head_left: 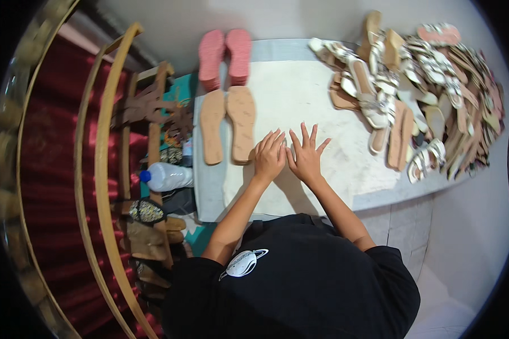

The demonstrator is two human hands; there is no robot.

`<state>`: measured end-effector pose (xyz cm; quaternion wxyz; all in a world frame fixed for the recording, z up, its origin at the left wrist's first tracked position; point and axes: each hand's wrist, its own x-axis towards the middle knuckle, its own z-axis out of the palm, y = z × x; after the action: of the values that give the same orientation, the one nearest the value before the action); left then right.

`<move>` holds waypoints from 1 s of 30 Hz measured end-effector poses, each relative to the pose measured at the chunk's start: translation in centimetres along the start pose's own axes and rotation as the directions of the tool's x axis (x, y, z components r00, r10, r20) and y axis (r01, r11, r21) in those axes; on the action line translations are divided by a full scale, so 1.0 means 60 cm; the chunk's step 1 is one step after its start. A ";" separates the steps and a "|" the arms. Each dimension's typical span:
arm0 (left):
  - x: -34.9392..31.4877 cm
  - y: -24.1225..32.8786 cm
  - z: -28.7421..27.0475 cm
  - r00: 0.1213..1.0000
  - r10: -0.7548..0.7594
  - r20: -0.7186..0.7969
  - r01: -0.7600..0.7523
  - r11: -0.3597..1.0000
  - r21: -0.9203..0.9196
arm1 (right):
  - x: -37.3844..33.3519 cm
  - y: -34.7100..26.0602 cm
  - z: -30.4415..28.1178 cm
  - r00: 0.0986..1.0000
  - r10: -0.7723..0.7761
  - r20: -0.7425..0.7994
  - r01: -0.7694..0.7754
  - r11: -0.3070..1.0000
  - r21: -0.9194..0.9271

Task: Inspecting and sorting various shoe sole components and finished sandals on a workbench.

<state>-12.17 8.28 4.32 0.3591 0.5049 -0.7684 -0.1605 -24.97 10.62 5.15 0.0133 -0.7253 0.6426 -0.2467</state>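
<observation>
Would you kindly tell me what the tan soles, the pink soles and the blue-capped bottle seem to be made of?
Tan soles: perhaps leather or fibreboard, matte, by their dull faces. Pink soles: possibly foam, matte, judging by mottled texture. Blue-capped bottle: probably plastic, smooth, given its cloudy translucence.

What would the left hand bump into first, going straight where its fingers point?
Probably the wall beyond the table; the left hand seems to have a free way over the pale sheet, though depth is unclear.
</observation>
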 end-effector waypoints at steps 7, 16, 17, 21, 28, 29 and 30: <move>0.026 0.160 0.135 0.973 0.186 0.139 -0.174 0.981 -0.089 | -0.095 0.182 -0.108 0.969 0.240 -0.057 -0.246 0.960 -0.133; 0.028 0.339 0.323 0.889 0.362 0.279 -0.324 0.930 -0.172 | -0.203 0.396 -0.196 0.882 0.442 -0.166 -0.470 0.853 -0.227; 0.026 0.350 0.343 0.885 0.369 0.285 -0.329 0.927 -0.177 | -0.210 0.417 -0.198 0.867 0.470 -0.168 -0.498 0.831 -0.246; 0.026 0.391 0.406 0.880 0.389 0.273 -0.366 0.921 -0.134 | -0.220 0.492 -0.196 0.832 0.522 -0.188 -0.555 0.773 -0.308; 0.031 0.419 0.431 0.868 0.264 0.421 -0.237 0.965 -0.116 | -0.203 0.534 -0.198 0.811 0.578 -0.094 -0.584 0.791 -0.179; 0.033 0.419 0.432 0.869 0.261 0.420 -0.237 0.965 -0.109 | -0.205 0.535 -0.202 0.810 0.568 -0.149 -0.585 0.801 -0.126; 0.036 0.422 0.429 0.881 0.246 0.404 -0.212 0.969 -0.129 | -0.207 0.532 -0.208 0.804 0.559 -0.202 -0.582 0.810 -0.074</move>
<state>-47.78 14.46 2.82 0.2232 0.3497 -0.8744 -0.2518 -59.83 20.42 1.15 -0.0161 -0.4734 0.8447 -0.2493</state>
